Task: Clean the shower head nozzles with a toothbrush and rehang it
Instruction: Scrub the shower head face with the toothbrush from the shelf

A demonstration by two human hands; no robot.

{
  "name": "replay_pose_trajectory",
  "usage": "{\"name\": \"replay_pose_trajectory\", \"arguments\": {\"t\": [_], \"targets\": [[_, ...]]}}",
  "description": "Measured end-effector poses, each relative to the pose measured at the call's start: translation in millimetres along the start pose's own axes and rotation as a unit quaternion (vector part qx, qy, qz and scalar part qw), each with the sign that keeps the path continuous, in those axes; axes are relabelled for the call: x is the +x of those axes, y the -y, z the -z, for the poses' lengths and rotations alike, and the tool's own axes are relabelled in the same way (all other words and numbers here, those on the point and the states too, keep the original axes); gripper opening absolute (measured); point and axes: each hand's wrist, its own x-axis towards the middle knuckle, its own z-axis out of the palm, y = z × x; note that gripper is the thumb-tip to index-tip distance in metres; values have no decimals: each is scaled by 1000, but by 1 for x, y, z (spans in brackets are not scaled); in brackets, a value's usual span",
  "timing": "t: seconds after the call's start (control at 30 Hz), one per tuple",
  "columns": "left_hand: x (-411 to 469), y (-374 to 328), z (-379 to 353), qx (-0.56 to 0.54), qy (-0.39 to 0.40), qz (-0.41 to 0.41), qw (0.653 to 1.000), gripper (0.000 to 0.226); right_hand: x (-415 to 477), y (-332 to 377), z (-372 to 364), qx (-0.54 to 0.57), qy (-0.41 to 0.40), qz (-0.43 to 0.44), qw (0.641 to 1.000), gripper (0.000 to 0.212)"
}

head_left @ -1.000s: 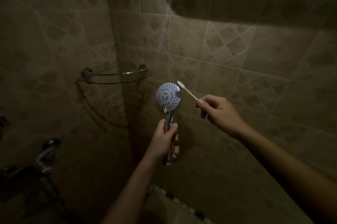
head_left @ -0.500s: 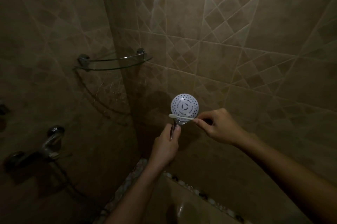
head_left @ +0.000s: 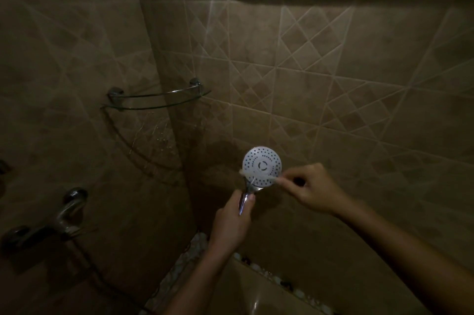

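The round white shower head (head_left: 262, 165) faces me, its nozzle face dotted with dark holes. My left hand (head_left: 232, 222) grips its chrome handle (head_left: 245, 199) from below. A white toothbrush (head_left: 259, 178) lies blurred across the lower part of the nozzle face, bristle end at the left. My right hand (head_left: 311, 190) pinches the toothbrush handle just right of the head.
A glass corner shelf (head_left: 154, 100) with a chrome rail hangs on the tiled wall to the upper left. A chrome mixer tap (head_left: 61, 214) sticks out at the lower left, with a dark hose trailing down. A pebble-trimmed ledge (head_left: 195, 253) runs below my arms.
The toothbrush came down from beside the head's upper right onto the nozzle face and now strokes across it. The view shifted, so the shelf and the shower head sit elsewhere in frame.
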Motion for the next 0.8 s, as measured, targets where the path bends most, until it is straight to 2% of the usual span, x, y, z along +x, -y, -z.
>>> {"name": "replay_pose_trajectory", "arguments": {"t": [0.03,0.07,0.13,0.23,0.27,0.3,0.4,0.43,0.47,0.57,0.63,0.67,0.7,0.8], "targets": [[0,0,0,1,-1,0,1000,24,-4,1,-2,-27,40,17,999,18],[0,-1,0,0,0,-3,1000,24,-4,-3,-2,-47,45,21,998,17],[-2,-2,1,-1,8,-7,1000,23,3,-8,3,-33,-26,-28,999,13],[-3,0,0,2,7,-14,1000,23,9,-15,9,-21,-184,-107,977,14],[-3,0,0,5,8,-15,1000,23,6,-15,8,-13,-192,-102,976,15],[-4,-1,-1,9,12,-15,1000,23,1,-13,7,0,-165,-79,983,16],[-5,-1,-5,12,19,-10,1000,30,-18,0,1,-8,1,24,1000,14],[-5,-1,-5,19,19,-9,1000,30,-19,0,1,-23,24,32,999,13],[-5,-1,-6,28,19,-14,999,29,-16,-3,2,-31,14,21,999,14],[-7,-1,-5,41,14,-25,999,27,-3,-16,11,-69,-136,-64,986,18],[-9,-2,-4,40,4,-20,999,29,-2,-21,15,-98,-220,-78,967,18],[-9,-1,-4,37,2,-22,999,29,-5,-21,15,-83,-217,-65,971,18],[-8,-1,-4,35,4,-24,999,28,-9,-19,14,-53,-179,-37,982,18],[-6,0,-4,33,11,-22,999,29,-23,-12,6,-28,2,46,999,21]]}}
